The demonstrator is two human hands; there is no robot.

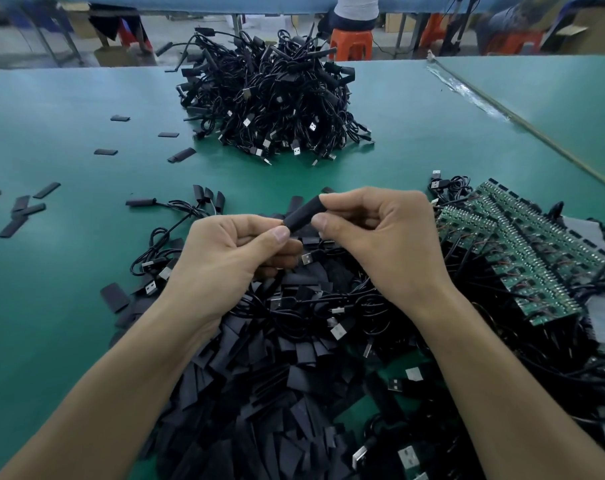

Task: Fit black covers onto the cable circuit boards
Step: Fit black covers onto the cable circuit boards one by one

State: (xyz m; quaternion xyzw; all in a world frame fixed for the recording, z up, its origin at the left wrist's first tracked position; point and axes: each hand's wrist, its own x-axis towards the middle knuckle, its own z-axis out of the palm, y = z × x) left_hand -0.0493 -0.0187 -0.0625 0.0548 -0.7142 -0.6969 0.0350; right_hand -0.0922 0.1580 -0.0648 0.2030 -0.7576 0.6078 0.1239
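Both hands meet above the near heap, sharing one black cover point(301, 214). The left hand point(231, 251) pinches the cover's lower end between thumb and forefinger, its other fingers curled under. The right hand point(380, 244) pinches the upper end, with the forefinger on top and the thumb below. The cover is tilted, rising toward the right, and is held clear of the desk point(69, 271). Whether a board already sits inside it cannot be told, as the tube hides its own contents.

Beneath the wrists lies a pile of loose covers point(259, 393), tangled with USB cables point(329, 306). To the right, rows of green circuit boards point(523, 251) rest on more cables. Farther back on the desk stands a mound of cables point(273, 105), apparently with covers fitted. Stray covers point(17, 213) dot the desk at left. An orange stool point(351, 43) stands beyond the far edge.
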